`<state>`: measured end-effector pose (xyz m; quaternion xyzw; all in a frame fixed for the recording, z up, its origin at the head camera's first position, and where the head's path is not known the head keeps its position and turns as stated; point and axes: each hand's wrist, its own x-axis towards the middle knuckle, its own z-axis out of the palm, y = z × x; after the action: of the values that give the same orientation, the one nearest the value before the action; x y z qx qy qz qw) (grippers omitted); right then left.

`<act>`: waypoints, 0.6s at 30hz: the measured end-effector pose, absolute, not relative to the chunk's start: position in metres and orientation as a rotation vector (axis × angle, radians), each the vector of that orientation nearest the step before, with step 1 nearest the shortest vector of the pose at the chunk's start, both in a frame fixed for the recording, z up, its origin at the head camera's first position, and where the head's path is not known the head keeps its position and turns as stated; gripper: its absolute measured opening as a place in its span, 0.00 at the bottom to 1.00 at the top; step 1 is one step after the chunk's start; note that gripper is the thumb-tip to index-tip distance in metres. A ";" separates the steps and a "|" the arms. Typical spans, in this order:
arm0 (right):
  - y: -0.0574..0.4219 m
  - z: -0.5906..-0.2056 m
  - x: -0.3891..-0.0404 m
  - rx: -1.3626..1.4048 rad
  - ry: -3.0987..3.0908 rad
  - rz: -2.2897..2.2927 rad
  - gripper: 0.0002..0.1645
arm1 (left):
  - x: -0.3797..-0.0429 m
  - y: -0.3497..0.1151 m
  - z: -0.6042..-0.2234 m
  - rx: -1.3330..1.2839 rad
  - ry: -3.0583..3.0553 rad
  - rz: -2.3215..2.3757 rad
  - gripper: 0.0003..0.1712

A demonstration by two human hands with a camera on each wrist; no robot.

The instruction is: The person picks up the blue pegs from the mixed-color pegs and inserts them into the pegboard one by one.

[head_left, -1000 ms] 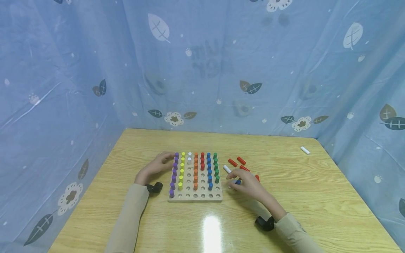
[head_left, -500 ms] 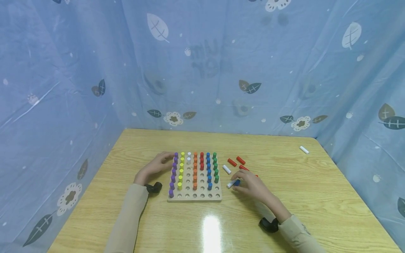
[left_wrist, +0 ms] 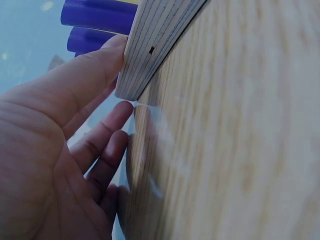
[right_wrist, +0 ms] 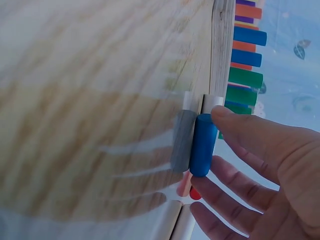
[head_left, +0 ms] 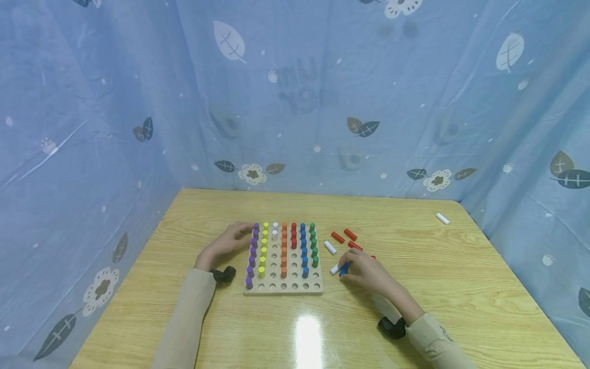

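Observation:
A wooden pegboard [head_left: 267, 293] holds upright columns of purple, yellow, white, orange, red, blue and green pegs. My left hand [head_left: 228, 240] rests at its left side, beside the purple pegs [left_wrist: 97, 14]. In the left wrist view the thumb touches the board's edge, while the other fingers are loosely bent. Right of the board, my right hand [head_left: 369, 271] pinches a loose blue peg [right_wrist: 202, 150] low over the table. Its thumb is on one end; the index fingertip is hidden. Just left of this peg lies a white peg [head_left: 334, 269].
Several red pegs [head_left: 338, 237] lie loose beyond my right hand, one partly hidden by it. Another white peg [head_left: 330, 247] lies near the board's right edge. Far right on the wooden table [head_left: 461, 266] is one more white peg [head_left: 442, 219]. A patterned blue curtain [head_left: 295, 102] surrounds the table.
My right hand has shifted slightly right and away from the board, uncovering two white pegs. The blue peg has turned under its fingers. My left hand stays in place.

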<state>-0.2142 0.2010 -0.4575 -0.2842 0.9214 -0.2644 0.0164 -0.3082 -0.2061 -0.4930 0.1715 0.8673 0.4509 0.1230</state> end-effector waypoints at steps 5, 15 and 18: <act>0.200 -0.457 -0.215 -0.890 2.861 -0.805 0.12 | -0.307 -0.206 -0.494 0.494 2.517 1.336 0.31; 0.200 -0.459 -0.216 -0.879 2.861 -0.813 0.11 | -0.306 -0.206 -0.493 0.490 2.530 1.330 0.32; 0.200 -0.459 -0.216 -0.860 2.846 -0.849 0.11 | -0.306 -0.206 -0.492 0.484 2.531 1.331 0.31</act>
<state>-0.2161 0.1998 -0.4591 -0.2781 0.9202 -0.2745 0.0247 -0.3062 -0.2062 -0.4923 0.1656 0.8664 0.4555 0.1202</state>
